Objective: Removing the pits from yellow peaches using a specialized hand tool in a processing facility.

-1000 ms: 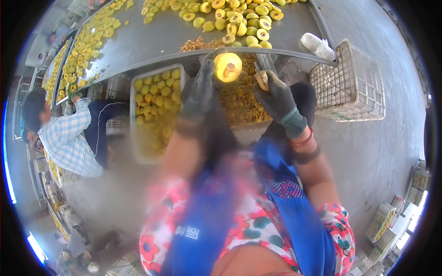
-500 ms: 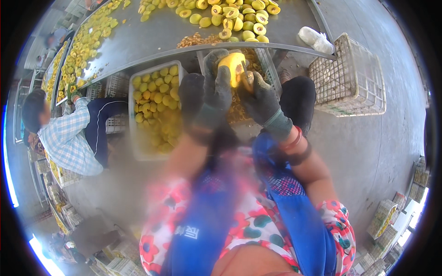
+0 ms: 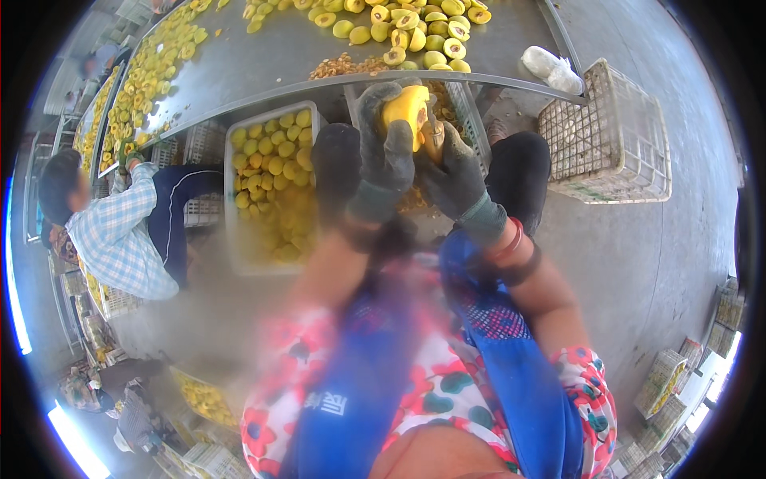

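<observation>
Both of my hands wear dark grey gloves and are raised together in front of the table edge. My left hand (image 3: 375, 156) is closed round a yellow peach (image 3: 408, 106), whose reddish cut inside faces right. In my right hand (image 3: 458, 177) is a small knife (image 3: 433, 140) with a wooden handle, held close against the peach. Its blade is mostly hidden here. Below the hands, partly covered by them, stands a crate (image 3: 469, 120) with brown-yellow scraps in it.
The metal table (image 3: 271, 60) ahead bears peach halves (image 3: 431, 36) and a heap of pits (image 3: 347, 67). A white tub (image 3: 234, 188) of whole peaches stands left, a white plastic crate (image 3: 630, 136) right. A white bundle (image 3: 550, 72) lies at the table's corner. A co-worker (image 3: 120, 227) sits at left.
The peach has turned in my left hand, so more of its cut inside shows. My right hand and the knife have shifted slightly. More people show at the lower left.
</observation>
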A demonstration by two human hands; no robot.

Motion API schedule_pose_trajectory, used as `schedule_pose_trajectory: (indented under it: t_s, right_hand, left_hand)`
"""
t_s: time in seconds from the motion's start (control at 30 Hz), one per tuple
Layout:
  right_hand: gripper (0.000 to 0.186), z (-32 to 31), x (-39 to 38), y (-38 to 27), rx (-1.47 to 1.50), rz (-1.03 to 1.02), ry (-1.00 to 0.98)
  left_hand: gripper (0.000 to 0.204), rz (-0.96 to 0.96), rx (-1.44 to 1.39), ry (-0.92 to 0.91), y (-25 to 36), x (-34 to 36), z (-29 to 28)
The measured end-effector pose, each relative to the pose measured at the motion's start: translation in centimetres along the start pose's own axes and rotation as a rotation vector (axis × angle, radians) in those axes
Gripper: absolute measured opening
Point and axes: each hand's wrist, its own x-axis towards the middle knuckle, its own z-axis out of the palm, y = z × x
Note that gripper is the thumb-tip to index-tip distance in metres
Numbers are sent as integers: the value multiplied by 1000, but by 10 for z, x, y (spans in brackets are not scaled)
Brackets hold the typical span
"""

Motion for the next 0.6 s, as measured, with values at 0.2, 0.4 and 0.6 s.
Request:
schedule_pose_trajectory:
  t_s: [0.2,0.4,0.6]
  right_hand:
    - [23,-11,5,-28,120,214,-169]
    - [31,-20,6,-29,196,303,-300]
    - [20,-27,7,-31,312,452,-352]
  left_hand:
    - [44,114,162,-119,1,5,-11]
    - [37,47,-39,-140,-5,8,-12]
    - [35,-51,25,-204,11,13,-13]
